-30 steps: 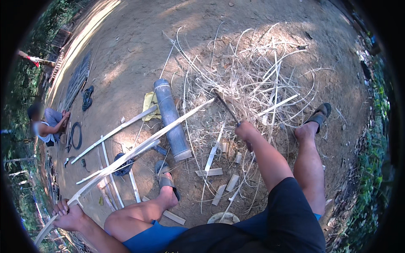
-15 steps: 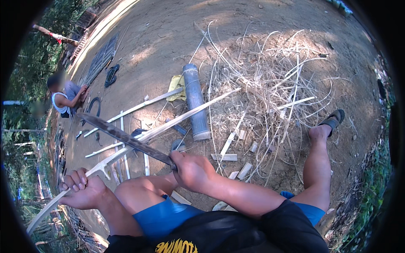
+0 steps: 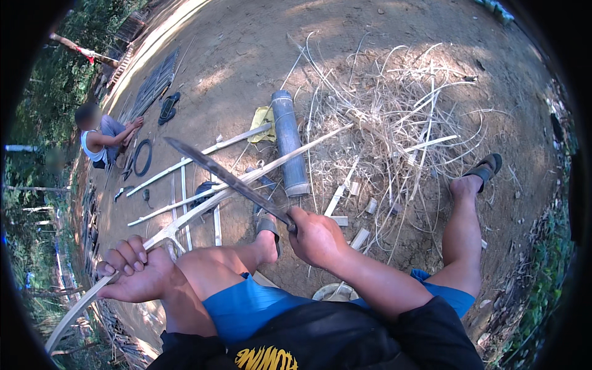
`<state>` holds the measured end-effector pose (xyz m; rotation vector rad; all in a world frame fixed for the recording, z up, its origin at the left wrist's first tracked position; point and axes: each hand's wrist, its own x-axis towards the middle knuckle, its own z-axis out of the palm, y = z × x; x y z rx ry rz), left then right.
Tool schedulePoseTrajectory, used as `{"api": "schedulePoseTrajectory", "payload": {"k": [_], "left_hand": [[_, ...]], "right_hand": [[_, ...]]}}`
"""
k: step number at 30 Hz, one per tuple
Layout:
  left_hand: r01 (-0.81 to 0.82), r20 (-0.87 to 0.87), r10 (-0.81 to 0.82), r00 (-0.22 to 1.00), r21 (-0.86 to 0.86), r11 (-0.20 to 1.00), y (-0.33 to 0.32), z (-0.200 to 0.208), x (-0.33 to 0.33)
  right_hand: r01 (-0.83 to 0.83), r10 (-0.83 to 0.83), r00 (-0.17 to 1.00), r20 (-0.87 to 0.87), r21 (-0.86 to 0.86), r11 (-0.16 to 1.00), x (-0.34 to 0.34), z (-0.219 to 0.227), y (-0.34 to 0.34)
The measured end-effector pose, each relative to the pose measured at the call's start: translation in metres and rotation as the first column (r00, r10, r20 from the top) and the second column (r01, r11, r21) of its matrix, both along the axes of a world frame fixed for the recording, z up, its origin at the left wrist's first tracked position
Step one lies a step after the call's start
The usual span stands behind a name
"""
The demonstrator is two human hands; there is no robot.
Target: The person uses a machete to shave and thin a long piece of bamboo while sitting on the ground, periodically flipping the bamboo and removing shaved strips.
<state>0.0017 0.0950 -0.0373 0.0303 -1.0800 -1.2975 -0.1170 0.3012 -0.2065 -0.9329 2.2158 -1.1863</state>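
Observation:
My left hand (image 3: 137,270) is closed round a long pale bamboo strip (image 3: 277,161), which runs from the lower left out past a thick bamboo tube. A short splinter sticks out from the strip just beyond that hand. My right hand (image 3: 317,239) grips a machete (image 3: 229,180); its handle is hidden in the fist. The dark blade points up and left and crosses over the strip in view; whether the two touch, I cannot tell. The grey bamboo tube (image 3: 288,142) lies on the ground beneath the strip's far part.
A tangle of thin shavings (image 3: 394,123) spreads right of the tube. Several split bamboo pieces (image 3: 183,191) lie at the left, and a yellow bag (image 3: 263,121) is by the tube. Farther left a person (image 3: 102,139) sits on the ground near a black hoop (image 3: 143,157) and sandals (image 3: 168,108).
My right hand has moved right, drawing the machete back toward me along the strip. The left hand has shifted slightly right and up, still gripping the strip.

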Motion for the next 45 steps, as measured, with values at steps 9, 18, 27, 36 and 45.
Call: {"api": "schedulePoseTrajectory", "payload": {"k": [9, 18, 27, 36, 45], "left_hand": [[0.047, 0.039, -0.047, 0.998, 0.002, 0.999, -0.002, 0.006, -0.001], [0.176, 0.032, -0.175, 0.984, -0.02, 0.984, -0.019, 0.009, -0.005], [0.157, 0.082, -0.155, 0.984, -0.015, 0.987, -0.048, 0.018, -0.008], [0.093, 0.108, -0.1, 0.989, 0.069, 0.993, -0.079, 0.019, -0.008], [0.139, 0.155, -0.15, 0.977, 0.075, 0.987, -0.109, 0.018, 0.009]], "right_hand": [[0.158, -0.206, 0.967, 0.15, 0.283, 0.946, -0.053, -0.055, 0.021], [0.239, -0.301, 0.937, 0.178, 0.303, 0.922, -0.104, -0.116, 0.028], [0.215, -0.355, 0.857, 0.374, 0.367, 0.905, -0.133, -0.162, 0.026], [0.215, -0.32, 0.909, 0.268, 0.358, 0.909, -0.149, -0.182, 0.014], [0.103, -0.206, 0.955, 0.215, 0.411, 0.906, -0.163, -0.175, 0.013]]}}
